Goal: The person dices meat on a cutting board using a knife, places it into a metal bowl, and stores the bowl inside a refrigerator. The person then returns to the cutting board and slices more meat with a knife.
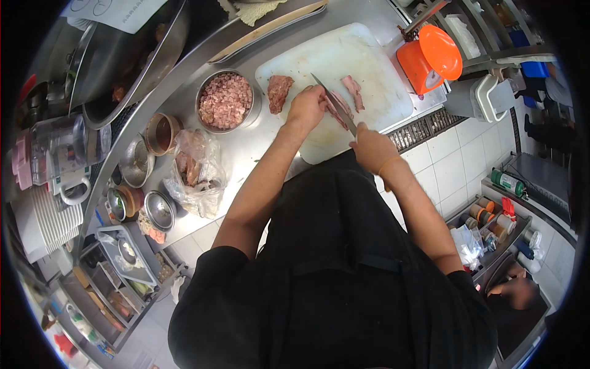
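My right hand point(375, 150) is wrapped round the handle of a long knife point(337, 103), whose blade lies along strips of meat point(345, 108) on the white cutting board point(381, 67). My left hand point(307, 104) has its fingers pressed together at the near side of the blade, against the meat strips. Another piece of meat point(353, 91) lies just beyond the knife. A darker chunk of meat point(279, 93) rests near the board's left edge. Left of the board stands a round metal bowl point(251, 117) full of diced pink meat point(225, 100).
An orange scale point(418, 64) stands right of the board. At the left are a plastic bag with meat point(195, 172), metal bowls point(160, 211) and a large pan point(101, 67). A person point(516, 292) is at the lower right, beside shelves with jars point(485, 218).
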`<action>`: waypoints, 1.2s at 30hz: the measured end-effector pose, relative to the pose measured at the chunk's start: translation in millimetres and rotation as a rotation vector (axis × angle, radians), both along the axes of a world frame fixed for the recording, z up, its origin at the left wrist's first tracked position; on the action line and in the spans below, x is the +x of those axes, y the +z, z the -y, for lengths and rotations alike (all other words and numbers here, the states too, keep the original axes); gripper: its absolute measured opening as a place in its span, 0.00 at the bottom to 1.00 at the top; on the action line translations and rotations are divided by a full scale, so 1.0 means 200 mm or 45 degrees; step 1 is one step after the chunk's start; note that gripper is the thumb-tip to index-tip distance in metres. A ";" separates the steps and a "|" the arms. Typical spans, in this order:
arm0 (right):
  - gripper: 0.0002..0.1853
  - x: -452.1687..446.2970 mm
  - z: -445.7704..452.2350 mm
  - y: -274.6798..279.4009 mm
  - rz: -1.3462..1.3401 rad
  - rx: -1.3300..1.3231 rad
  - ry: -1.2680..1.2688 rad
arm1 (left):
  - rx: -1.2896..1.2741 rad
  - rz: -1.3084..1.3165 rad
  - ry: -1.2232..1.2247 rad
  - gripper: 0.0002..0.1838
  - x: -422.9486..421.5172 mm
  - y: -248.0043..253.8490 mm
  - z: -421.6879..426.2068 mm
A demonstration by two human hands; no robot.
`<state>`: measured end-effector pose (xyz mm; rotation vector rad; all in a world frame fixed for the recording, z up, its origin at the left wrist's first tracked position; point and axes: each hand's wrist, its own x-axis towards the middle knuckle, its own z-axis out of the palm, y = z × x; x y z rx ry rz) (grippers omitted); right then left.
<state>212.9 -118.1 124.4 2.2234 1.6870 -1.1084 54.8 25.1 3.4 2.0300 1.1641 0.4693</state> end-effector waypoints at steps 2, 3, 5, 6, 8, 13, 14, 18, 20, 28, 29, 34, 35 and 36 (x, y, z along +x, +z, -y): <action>0.21 -0.05 0.00 -0.05 0.021 -0.022 -0.064 | -0.009 -0.025 -0.002 0.07 -0.01 0.00 -0.02; 0.21 -0.07 -0.01 -0.18 0.018 0.018 -0.113 | -0.032 -0.022 0.000 0.07 -0.01 -0.02 -0.02; 0.23 -0.10 -0.05 -0.39 -0.011 0.101 -0.183 | -0.050 -0.029 -0.005 0.08 -0.02 -0.02 0.02; 0.23 -0.10 -0.11 -0.42 -0.029 0.159 -0.162 | -0.026 -0.036 -0.015 0.08 -0.02 -0.01 0.01; 0.23 -0.09 -0.17 -0.43 -0.065 0.280 -0.134 | -0.011 -0.048 -0.037 0.08 -0.02 0.00 0.01; 0.24 -0.04 -0.13 -0.12 -0.061 0.156 -0.006 | -0.083 0.007 0.025 0.08 -0.02 0.00 0.01; 0.24 -0.04 -0.09 -0.08 -0.056 0.120 0.002 | -0.067 0.017 0.026 0.08 -0.02 0.00 0.01; 0.21 -0.11 -0.04 -0.22 -0.012 0.124 -0.119 | -0.012 0.019 0.027 0.08 -0.02 -0.01 0.01; 0.21 -0.14 -0.11 -0.38 -0.007 0.203 -0.192 | 0.036 0.006 0.002 0.08 -0.02 0.00 0.04; 0.22 0.02 -0.16 -0.15 -0.027 0.331 -0.107 | 0.027 -0.023 -0.075 0.08 -0.02 0.02 0.02; 0.23 0.06 -0.11 -0.11 -0.016 0.354 -0.132 | 0.038 -0.042 -0.049 0.09 0.00 0.03 0.02; 0.23 0.30 0.11 -0.16 0.120 0.335 -0.289 | 0.202 -0.089 -0.053 0.19 0.15 0.16 -0.01; 0.24 0.34 0.14 -0.21 0.133 0.345 -0.312 | 0.233 -0.119 -0.079 0.22 0.20 0.15 -0.04; 0.24 0.36 0.17 -0.24 0.115 0.361 -0.324 | 0.264 -0.152 -0.102 0.24 0.25 0.11 -0.07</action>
